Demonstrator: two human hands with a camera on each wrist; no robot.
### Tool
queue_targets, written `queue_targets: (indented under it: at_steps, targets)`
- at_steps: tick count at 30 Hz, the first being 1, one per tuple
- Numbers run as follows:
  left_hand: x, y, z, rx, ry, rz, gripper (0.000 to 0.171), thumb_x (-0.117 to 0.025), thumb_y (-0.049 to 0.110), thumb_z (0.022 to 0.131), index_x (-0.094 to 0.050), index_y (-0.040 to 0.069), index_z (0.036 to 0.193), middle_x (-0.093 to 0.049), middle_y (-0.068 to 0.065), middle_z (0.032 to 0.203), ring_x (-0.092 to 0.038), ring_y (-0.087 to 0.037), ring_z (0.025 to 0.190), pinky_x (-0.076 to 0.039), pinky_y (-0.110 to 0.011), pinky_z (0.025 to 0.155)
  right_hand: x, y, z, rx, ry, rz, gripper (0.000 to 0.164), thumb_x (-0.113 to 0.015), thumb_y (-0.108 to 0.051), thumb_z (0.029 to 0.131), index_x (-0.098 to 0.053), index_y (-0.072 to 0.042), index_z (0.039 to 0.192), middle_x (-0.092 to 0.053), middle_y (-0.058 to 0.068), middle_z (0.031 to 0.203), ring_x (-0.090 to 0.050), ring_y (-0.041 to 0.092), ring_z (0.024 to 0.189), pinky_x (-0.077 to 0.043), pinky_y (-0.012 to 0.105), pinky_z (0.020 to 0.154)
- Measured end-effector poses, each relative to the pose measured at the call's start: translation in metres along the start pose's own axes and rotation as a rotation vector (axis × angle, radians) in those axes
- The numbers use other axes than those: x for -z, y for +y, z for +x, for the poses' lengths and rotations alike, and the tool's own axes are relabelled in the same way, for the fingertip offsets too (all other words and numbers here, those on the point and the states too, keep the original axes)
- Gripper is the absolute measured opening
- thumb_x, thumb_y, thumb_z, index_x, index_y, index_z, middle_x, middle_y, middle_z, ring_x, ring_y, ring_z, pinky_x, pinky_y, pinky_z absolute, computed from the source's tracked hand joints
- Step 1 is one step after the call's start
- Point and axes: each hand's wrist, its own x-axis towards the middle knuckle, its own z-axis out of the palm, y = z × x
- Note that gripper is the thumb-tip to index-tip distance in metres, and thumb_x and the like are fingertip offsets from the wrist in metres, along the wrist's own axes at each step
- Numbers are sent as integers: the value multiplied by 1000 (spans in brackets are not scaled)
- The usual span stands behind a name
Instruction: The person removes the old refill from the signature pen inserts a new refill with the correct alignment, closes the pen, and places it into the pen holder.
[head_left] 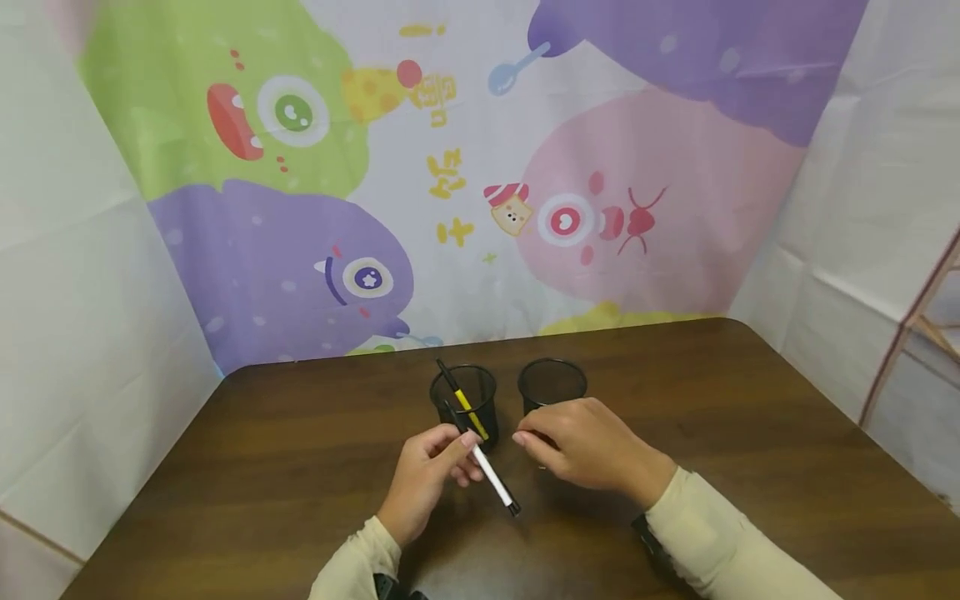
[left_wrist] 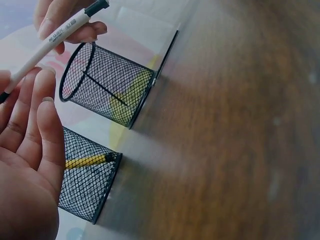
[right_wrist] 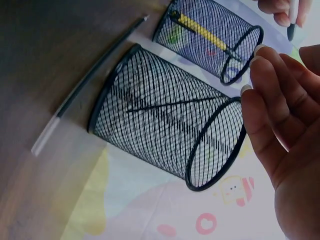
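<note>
A white pen (head_left: 491, 475) with black ends lies slantwise in my left hand (head_left: 431, 471), pinched between thumb and fingers. Just behind that hand stands a black mesh pen cup (head_left: 487, 396), with a yellow-and-black pen (head_left: 462, 402) leaning inside it. My right hand (head_left: 588, 446) hovers in front of a second mesh cup (right_wrist: 165, 115), which it partly covers in the head view. In the right wrist view its fingers (right_wrist: 265, 85) are loosely bent and hold nothing. No pen shows inside this second cup.
A thin dark stick with a pale, clear-looking end (right_wrist: 75, 97) lies on the table by the second cup's base. The brown wooden table (head_left: 300, 450) ends at a cartoon-printed backdrop (head_left: 465, 292), with pale cloth walls (head_left: 67, 275) on both sides.
</note>
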Motion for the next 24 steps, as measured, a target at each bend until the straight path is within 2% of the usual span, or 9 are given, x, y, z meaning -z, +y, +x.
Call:
queue_targets:
  at_steps: [7,11,15,22,24]
  targets:
    - [0,-2,-2,-7,5,-18,36,-64,21,100,-65,-14,105,-67,-9,77,-66,-18,65,-54,-26,58,5,2,-1,-29,-20,-19,12,-68,-22,96,-70,-20,84,-55,-18,71,-44,-5,57,-42,18,53]
    - [1,0,-1,-4,13,-19,36,-64,23,99,-66,-12,105,-67,-9,78,-66,-18,65,-54,-26,58,6,3,-1,-39,-32,-26,12,-68,-22,96,-70,-21,84,-54,-19,71,-44,-5,57,-43,19,53]
    - [0,4,2,-3,23,20,35,-64,25,99,-68,-9,103,-67,-11,78,-67,-20,66,-55,-27,59,7,5,-2,-52,-45,-26,12,-67,-23,97,-71,-20,86,-56,-20,73,-45,-6,59,-44,19,54]
    - [-8,9,5,-17,-33,78,35,-64,23,100,-66,-11,102,-68,-13,78,-68,-23,70,-55,-26,62,5,6,-2,-28,-27,-31,11,-68,-22,95,-70,-21,84,-56,-20,73,-46,-6,60,-45,20,55]
    - [-8,10,3,-9,-29,91,33,-65,22,100,-66,-11,100,-68,-13,77,-69,-23,70,-55,-27,61,3,5,-2,-14,-23,-24,12,-68,-21,95,-68,-21,83,-54,-20,72,-45,-6,60,-45,20,54]
